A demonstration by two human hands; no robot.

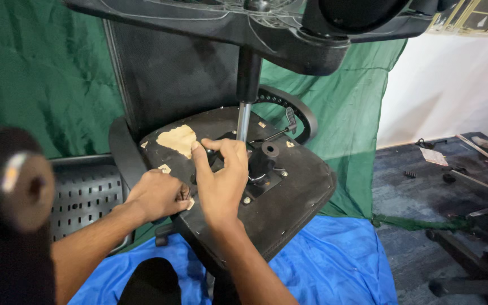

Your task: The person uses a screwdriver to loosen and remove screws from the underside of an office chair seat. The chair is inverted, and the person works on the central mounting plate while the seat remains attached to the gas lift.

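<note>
Nearest you, bottom left, a blurred black caster wheel (12, 181) fills the corner, out of focus. Below your arms a blue cloth (334, 265) covers the floor, and something dark and rounded (148, 282), maybe your knee, sits at the bottom edge.

Your left hand (156, 195) rests on the near edge of the upturned office chair seat (289, 192), fingers curled tight over something small at the seat's underside; what it grips you cannot tell, it is hidden under the knuckles. Your right hand (221, 181) lies just beside it, touching the black underside. Its fingers are bent and closed around the dark mechanism plate (261, 169) at the seat's middle, thumb raised on the left side.

The seat lies bottom-up, tilted, on the cloth. A torn tan patch (179, 140) shows on its underside just past your right thumb. The silver gas-lift column (244, 121) rises from the mechanism, right behind your right hand. A thin lever (280, 129) sticks out to the right of it. Top of view, the black chair base (227, 22) sits on the column's upper end.

Left, a perforated black panel (86, 197) lies flat beside the seat. Behind everything hangs a green cloth (40, 73). Far right, dark floor (425, 186) with scattered tools and scraps, too small to name, and a white wall (453, 85).
</note>
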